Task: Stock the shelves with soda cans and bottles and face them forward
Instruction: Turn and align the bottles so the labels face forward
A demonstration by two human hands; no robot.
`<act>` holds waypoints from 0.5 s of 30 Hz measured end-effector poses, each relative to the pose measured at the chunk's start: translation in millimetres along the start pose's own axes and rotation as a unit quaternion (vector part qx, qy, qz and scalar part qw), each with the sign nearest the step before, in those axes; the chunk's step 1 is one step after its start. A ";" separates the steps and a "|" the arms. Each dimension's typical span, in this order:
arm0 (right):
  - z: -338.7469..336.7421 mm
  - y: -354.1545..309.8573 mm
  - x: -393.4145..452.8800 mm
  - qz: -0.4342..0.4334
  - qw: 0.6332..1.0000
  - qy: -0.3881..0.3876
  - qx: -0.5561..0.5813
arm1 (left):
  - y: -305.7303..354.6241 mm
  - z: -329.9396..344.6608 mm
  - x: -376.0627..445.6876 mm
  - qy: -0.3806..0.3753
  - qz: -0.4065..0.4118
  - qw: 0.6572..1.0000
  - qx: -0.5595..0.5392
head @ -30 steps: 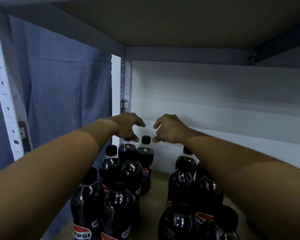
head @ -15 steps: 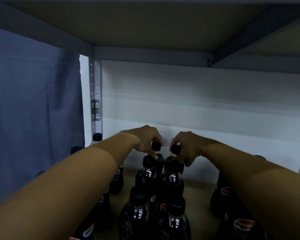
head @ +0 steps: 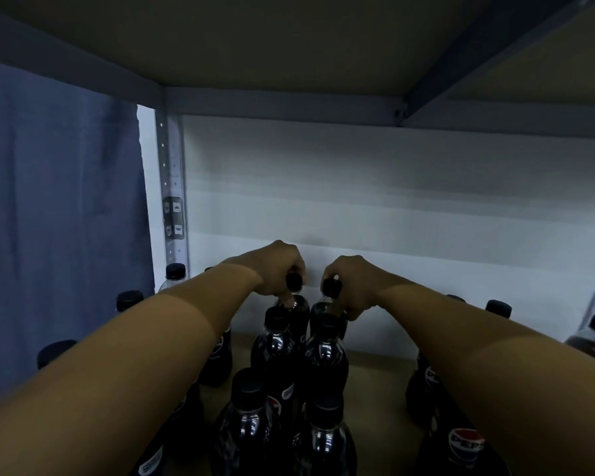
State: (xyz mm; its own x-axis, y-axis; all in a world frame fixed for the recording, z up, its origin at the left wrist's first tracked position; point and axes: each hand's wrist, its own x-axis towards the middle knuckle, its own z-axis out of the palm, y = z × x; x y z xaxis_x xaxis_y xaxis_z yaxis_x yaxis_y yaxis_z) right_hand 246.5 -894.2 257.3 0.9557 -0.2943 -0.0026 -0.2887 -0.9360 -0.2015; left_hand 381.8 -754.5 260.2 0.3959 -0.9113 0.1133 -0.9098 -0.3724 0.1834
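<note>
Both grips unchanged, pinching rear bottle necks (head: pixel 294 297).

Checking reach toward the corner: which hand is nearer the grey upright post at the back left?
Left. The left hand grips a bottle cap just right of the post; the right hand lies farther right.

Both forearms enter from the bottom corners & converge toward centre, extended forward, bare to the elbow. Left hand (head: pixel 277 269): wrist roughly level w/ forearm, back of hand up, fingers curled downward round the neck of a bottle (head: pixel 294 304), just under its cap. Right hand (head: pixel 352 286): mirror pose, knuckles up, fingers curled & gripping the neck of a second bottle (head: pixel 328 305). Hands lie side by side, close but apart, knuckles facing each other. Thumbs not clearly visible on either hand. Lighting dim; fingertip detail cannot be resolved.
</note>
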 end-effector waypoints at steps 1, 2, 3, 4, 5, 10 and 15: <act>-0.1 -0.6 0.4 0.001 1.000 -0.003 0.004 | -0.8 -0.3 0.3 0.000 -0.001 1.000 0.000; -0.4 -1.1 0.3 0.001 1.000 -0.003 0.007 | -1.4 -0.9 0.8 -0.003 -0.002 1.000 0.000; -0.7 -1.1 0.2 0.001 1.000 -0.004 0.007 | -1.8 -1.6 1.0 -0.006 -0.003 1.000 -0.001; -0.9 -1.0 0.4 0.003 1.000 -0.003 0.009 | -1.8 -2.3 0.9 -0.010 -0.006 1.000 -0.004; -1.1 -0.3 0.2 0.007 1.000 -0.003 0.013 | -1.5 -3.0 0.6 -0.015 -0.009 1.000 -0.006; -1.8 0.6 -0.1 0.030 0.998 -0.010 0.049 | 4.3 -6.0 1.0 -0.044 -0.016 0.999 0.026; -19.0 3.7 -19.7 0.029 0.999 0.024 0.034 | 23.5 -14.7 1.8 -0.047 -0.002 0.999 0.015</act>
State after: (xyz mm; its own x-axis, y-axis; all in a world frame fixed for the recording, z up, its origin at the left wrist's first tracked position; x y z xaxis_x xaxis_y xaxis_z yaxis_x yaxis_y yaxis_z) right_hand 225.5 -895.6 275.3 0.9332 -0.3580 0.0312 -0.3373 -0.9025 -0.2677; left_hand 362.9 -762.3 279.1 0.3878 -0.9215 0.0206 -0.9119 -0.3804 0.1539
